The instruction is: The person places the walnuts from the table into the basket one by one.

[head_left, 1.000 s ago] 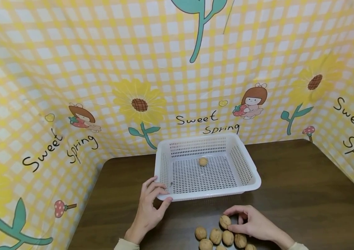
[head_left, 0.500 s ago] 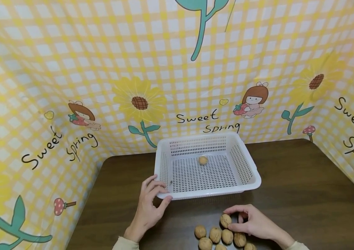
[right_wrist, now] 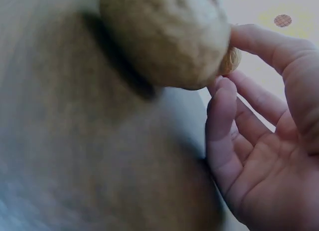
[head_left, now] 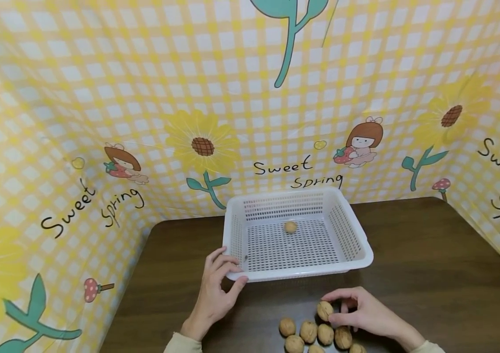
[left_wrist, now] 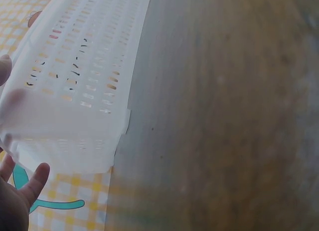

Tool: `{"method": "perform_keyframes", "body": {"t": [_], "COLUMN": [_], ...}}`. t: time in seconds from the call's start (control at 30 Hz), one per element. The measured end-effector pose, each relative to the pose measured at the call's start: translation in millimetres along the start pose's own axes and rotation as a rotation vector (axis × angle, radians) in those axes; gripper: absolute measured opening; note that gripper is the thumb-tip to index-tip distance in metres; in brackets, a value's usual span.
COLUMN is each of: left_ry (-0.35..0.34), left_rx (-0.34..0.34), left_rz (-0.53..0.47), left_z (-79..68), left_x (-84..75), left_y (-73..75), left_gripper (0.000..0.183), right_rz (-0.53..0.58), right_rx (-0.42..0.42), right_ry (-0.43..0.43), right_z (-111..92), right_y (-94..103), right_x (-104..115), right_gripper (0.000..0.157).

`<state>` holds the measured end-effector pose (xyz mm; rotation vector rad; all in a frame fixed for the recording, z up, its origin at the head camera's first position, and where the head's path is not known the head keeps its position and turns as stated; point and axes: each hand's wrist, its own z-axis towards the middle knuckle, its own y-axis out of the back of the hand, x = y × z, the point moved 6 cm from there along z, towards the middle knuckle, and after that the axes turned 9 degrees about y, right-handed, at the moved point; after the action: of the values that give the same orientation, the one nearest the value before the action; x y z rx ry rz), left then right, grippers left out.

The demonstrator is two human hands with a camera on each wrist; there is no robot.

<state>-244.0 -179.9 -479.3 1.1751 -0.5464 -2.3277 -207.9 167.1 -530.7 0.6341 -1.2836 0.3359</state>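
Fingers of the right hand (head_left: 364,314) pinch a walnut (head_left: 324,311) between thumb and forefinger, at the far edge of a cluster of loose walnuts (head_left: 308,332) on the dark wooden table (head_left: 417,255). Those of the left hand (head_left: 216,294) bend over the near-left corner of a white perforated basket (head_left: 303,272), thumb along its front rim. That front wall stands between the pinched walnut and a lone walnut (head_left: 290,227) lying toward the back of the basket floor. Behind, a yellow checked cloth (head_left: 250,88) with printed sunflowers rises close to the basket's far side.

Nearest walnuts are cut off by the head view's lower edge. In the right wrist view, a large walnut blurs the foreground and the fingers partly cover the pinched one; whether it touches the table, I cannot tell. In the left wrist view, most of the left hand falls outside the edge.
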Motion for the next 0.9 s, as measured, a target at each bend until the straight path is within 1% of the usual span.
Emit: {"method": "perform_keyframes", "body": {"t": [0.17,0.33,0.43,0.6,0.7,0.8,0.9], "left_ry": [0.007,-0.011,-0.007,0.016,0.02,0.022,0.012], "left_rx": [-0.004,-0.018,-0.018,-0.005,0.003,0.006,-0.001], "left_rz": [0.0,-0.005,-0.008,-0.009,-0.005,0.001,0.012], "left_z": [0.2,0.6,0.8,-0.3,-1.2,-1.3,-0.7], "left_x": [-0.4,-2.0,-2.4,-3.3,-3.5,-2.7,-1.7], "left_y": [-2.1,-2.1,-1.6,-0.5,-0.2,0.0,0.3], "left_gripper": [0.013,0.014,0.014,0.014,0.015,0.015,0.016], "right_rz": [-0.048,-0.103,-0.121,-0.085,-0.051,-0.041,-0.048], "right_rx": [-0.003,0.007,0.024,0.119,0.16,0.143,0.096], "right_ry": [0.003,0.03,0.043,0.009,0.012,0.054,0.06], "right_z": [2.4,10.5,16.9,24.1,27.7,36.4,50.1], "right_y": [10.2,22.0,27.5,27.0,24.9,29.4,41.9], "right_x": [15.5,38.6,50.7,64.5,73.1,85.2,96.9], "right_gripper": [0.033,0.032,0.03,0.029,0.03,0.033,0.038]}}
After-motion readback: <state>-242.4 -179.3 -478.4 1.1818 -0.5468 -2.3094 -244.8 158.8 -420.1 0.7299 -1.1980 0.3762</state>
